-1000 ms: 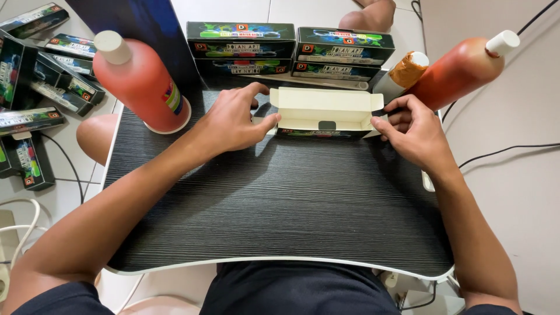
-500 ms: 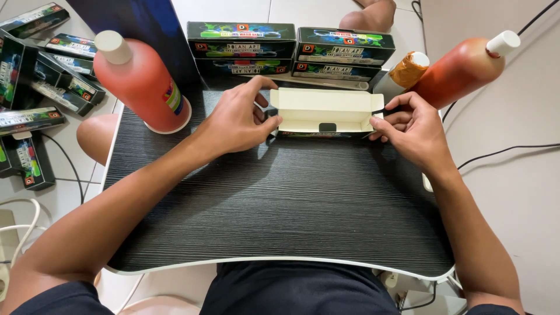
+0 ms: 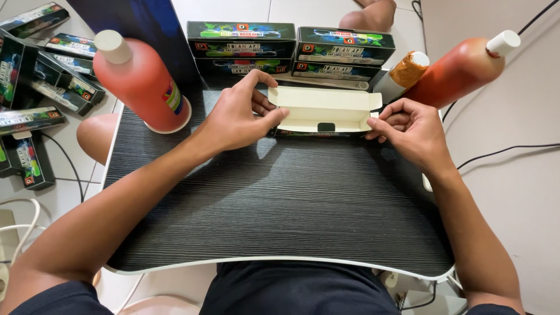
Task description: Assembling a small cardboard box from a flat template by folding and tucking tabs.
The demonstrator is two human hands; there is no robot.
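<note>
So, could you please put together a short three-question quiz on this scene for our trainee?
1. True or false: the open carton lies flat with its pale inside facing up.
2. Which hand holds the carton's left end? A) left hand B) right hand C) neither
3. Fill in: the upright red bottle stands on the lap desk to the ____ of the left hand.

Key
1. True; its flaps are open.
2. A; the right hand pinches the right end.
3. Left; a second red bottle lies tilted beyond the right hand, past stacked printed boxes.
</note>
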